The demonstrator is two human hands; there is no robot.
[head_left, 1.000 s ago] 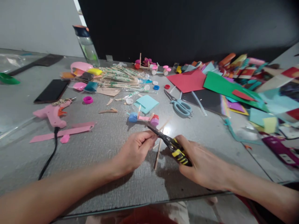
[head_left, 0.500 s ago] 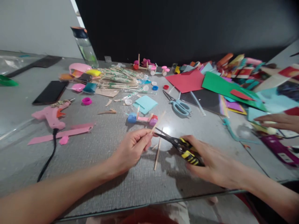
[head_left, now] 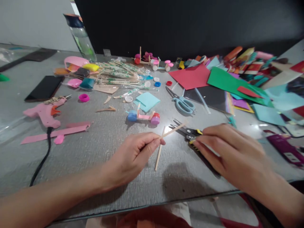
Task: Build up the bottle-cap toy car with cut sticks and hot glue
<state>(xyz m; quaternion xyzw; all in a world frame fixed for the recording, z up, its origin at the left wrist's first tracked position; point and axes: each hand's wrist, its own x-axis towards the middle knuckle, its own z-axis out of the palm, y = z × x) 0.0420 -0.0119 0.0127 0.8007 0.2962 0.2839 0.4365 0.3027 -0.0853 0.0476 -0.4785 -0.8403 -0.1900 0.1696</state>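
Note:
My left hand point(head_left: 136, 153) pinches a thin wooden stick point(head_left: 174, 129) between thumb and fingers, its free end pointing up and to the right. Beneath that hand a second wooden stick point(head_left: 158, 158) lies on the grey table. My right hand point(head_left: 235, 150) has its thumb and fingertips on the needle-nose pliers point(head_left: 189, 136), which have black and yellow handles. The jaws are spread, behind the held stick. Just beyond my left hand stands a small toy car point(head_left: 143, 117) with blue, red and purple wheels.
Light blue scissors point(head_left: 184, 105) and blue paper squares point(head_left: 147, 101) lie behind the car. On the left are a pink glue gun point(head_left: 45, 115), a phone point(head_left: 44, 88) and a water bottle point(head_left: 82, 41). Coloured paper point(head_left: 235, 84) and a purple glue gun point(head_left: 283, 147) occupy the right.
The pliers have come away from the stick and turned, and my right hand's grip has shifted. The held stick now tilts further right. Another person's hand at the far right has gone.

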